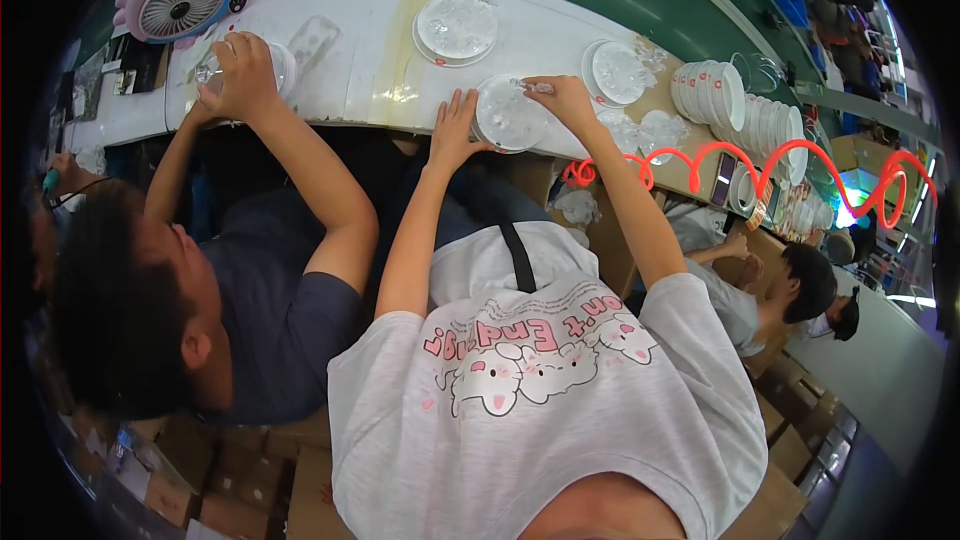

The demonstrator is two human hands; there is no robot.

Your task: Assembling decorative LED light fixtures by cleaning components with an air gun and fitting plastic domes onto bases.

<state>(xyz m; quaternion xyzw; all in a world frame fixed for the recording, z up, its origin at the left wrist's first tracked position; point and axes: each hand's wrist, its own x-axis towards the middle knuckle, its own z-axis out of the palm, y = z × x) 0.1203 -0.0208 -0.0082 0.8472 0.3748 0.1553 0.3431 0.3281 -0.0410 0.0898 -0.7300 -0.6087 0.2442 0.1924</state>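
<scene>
A round white disc [511, 113] with clear, shiny plastic on its face lies at the table's near edge in front of me. My left hand [454, 132] is open at the disc's left side, fingers stretched out and thumb along its near rim. Over the disc's upper right, my right hand [563, 103] pinches a small clear plastic piece [537, 88]; its exact kind is too small to make out. Farther off sits another white disc [456, 26] with clear plastic on it. To the right of my right hand lies a similar disc [619, 73].
Stacked white discs [770, 130] stand at the right, near a coiled red hose [715, 152]. Loose clear plastic pieces [640, 130] lie by my right forearm. At left, a co-worker's hands [240, 80] work over another disc, near a pink fan [182, 2].
</scene>
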